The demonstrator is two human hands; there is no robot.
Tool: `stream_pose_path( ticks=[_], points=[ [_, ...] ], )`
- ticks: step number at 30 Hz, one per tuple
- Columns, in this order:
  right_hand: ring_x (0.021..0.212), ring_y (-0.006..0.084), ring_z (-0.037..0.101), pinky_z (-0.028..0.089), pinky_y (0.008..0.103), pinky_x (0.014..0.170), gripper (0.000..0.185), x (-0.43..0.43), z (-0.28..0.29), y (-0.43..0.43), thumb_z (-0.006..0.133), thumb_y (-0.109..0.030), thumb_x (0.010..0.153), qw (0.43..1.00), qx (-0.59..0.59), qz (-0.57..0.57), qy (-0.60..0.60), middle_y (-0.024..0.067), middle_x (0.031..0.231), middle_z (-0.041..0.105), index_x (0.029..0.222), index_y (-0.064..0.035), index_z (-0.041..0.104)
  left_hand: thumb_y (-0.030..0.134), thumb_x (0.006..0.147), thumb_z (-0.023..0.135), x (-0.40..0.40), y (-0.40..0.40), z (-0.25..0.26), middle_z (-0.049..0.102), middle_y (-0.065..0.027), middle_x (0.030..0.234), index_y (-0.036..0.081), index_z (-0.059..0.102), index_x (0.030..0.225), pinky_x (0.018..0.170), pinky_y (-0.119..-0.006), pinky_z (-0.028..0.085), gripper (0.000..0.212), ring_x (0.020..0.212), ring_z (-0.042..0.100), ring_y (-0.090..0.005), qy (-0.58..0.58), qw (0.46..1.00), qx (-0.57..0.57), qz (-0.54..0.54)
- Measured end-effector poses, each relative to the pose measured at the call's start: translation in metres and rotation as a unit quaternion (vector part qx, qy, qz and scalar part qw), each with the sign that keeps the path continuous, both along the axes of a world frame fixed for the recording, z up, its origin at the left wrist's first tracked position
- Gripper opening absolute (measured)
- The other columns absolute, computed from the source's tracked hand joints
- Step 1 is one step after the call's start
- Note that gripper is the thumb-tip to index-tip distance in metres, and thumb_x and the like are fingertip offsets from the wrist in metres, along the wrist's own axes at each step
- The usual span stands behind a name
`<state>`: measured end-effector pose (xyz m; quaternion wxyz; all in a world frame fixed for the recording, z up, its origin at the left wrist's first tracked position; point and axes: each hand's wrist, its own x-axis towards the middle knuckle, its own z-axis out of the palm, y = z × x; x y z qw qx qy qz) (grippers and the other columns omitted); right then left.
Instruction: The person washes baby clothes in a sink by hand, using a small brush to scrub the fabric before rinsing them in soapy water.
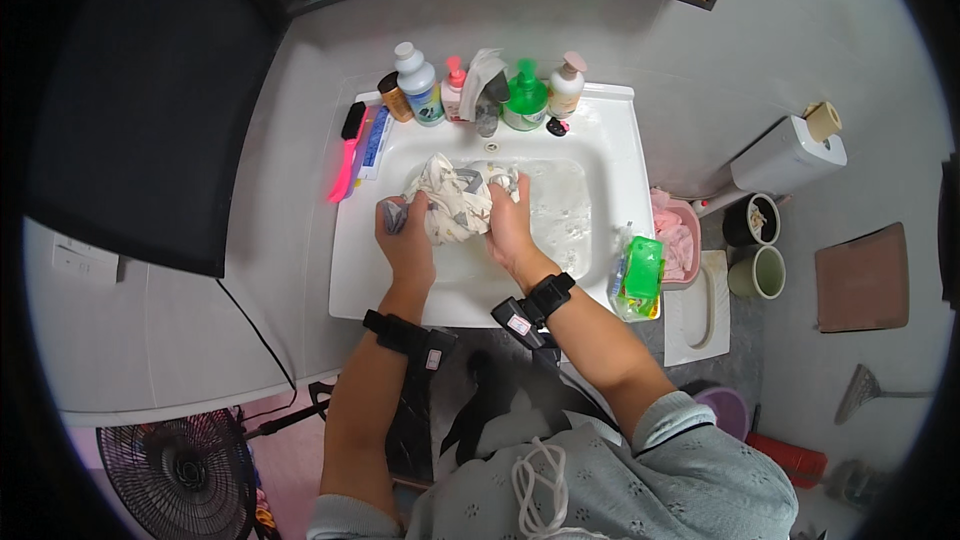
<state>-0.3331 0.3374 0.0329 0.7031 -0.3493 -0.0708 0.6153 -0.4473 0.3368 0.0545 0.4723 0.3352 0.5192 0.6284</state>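
Observation:
A bunched cream garment (pixel 450 199) with a small print and grey trim hangs between my hands over the white washbasin (pixel 360 270). My left hand (pixel 405 240) grips its left end, where a grey cuff pokes out by the fingers. At the other end, my right hand (pixel 511 221) clutches a fold of the cloth. Below lies cloudy, sudsy water (pixel 559 202), and the cloth hides part of it. I cannot tell whether the garment's underside touches the water.
Along the basin's back rim stand a blue-labelled bottle (pixel 421 86), a green pump bottle (pixel 526 101) and a white pump bottle (pixel 566 86). A pink brush (pixel 349 154) lies at left. A green soap bar (pixel 643 268) rests at right, beside a pink tub (pixel 686 240) holding cloth.

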Motion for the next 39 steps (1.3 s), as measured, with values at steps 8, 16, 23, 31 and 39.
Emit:
stream_pose_path(
  ticks=[8, 16, 23, 31, 39],
  points=[
    [0.103, 0.0340, 0.049, 0.042, 0.0376, 0.087, 0.047, 0.022, 0.026, -0.002, 0.067, -0.011, 0.070, 0.781, 0.188, -0.082, -0.590, 0.0190, 0.111, 0.050, 0.112, -0.0057, 0.049, 0.014, 0.080, 0.059, 0.005, -0.003, 0.007, 0.057, -0.0048, 0.092, 0.011, 0.047, 0.093, 0.067, -0.034, 0.050, 0.018, 0.084, 0.060, -0.0181, -0.237, 0.957, -0.135, -0.099],
    [0.102, 0.0364, 0.049, 0.045, 0.0418, 0.082, 0.039, 0.043, 0.060, -0.009, 0.075, -0.014, 0.052, 0.600, 0.370, -0.023, -0.709, 0.0183, 0.106, 0.050, 0.088, -0.0100, 0.059, 0.023, 0.086, 0.048, 0.003, 0.002, 0.000, 0.055, -0.0071, 0.109, 0.007, 0.047, 0.115, 0.084, -0.035, 0.047, 0.034, 0.101, 0.056, -0.0202, -0.326, 0.897, -0.146, -0.260],
    [0.100, 0.0390, 0.047, 0.045, 0.0433, 0.082, 0.037, 0.044, 0.076, -0.007, 0.069, -0.009, 0.050, 0.492, 0.475, -0.009, -0.730, 0.0150, 0.112, 0.048, 0.085, -0.0106, 0.057, -0.002, 0.072, 0.066, -0.001, 0.001, -0.005, 0.054, -0.0057, 0.111, 0.001, 0.045, 0.117, 0.085, -0.031, 0.047, 0.050, 0.102, 0.053, -0.0148, -0.093, 0.939, 0.060, -0.325],
    [0.103, 0.0417, 0.047, 0.045, 0.0483, 0.085, 0.026, 0.051, 0.080, -0.025, 0.067, -0.008, 0.050, 0.431, 0.531, 0.025, -0.729, 0.0129, 0.112, 0.051, 0.075, -0.0097, 0.058, 0.034, 0.089, 0.050, 0.000, 0.005, 0.006, 0.056, -0.0056, 0.108, 0.007, 0.049, 0.114, 0.085, -0.035, 0.047, 0.036, 0.100, 0.056, -0.0180, -0.462, 0.772, -0.189, -0.394],
    [0.098, 0.0348, 0.052, 0.043, 0.0513, 0.086, 0.016, 0.052, 0.088, -0.014, 0.063, -0.014, 0.055, 0.346, 0.623, 0.063, -0.699, 0.0081, 0.099, 0.054, 0.069, -0.0123, 0.056, 0.036, 0.091, 0.044, 0.004, 0.056, 0.024, 0.061, -0.0062, 0.094, 0.009, 0.055, 0.099, 0.076, -0.033, 0.050, 0.031, 0.083, 0.060, -0.0172, -0.237, 0.777, -0.304, -0.497]
  ],
)
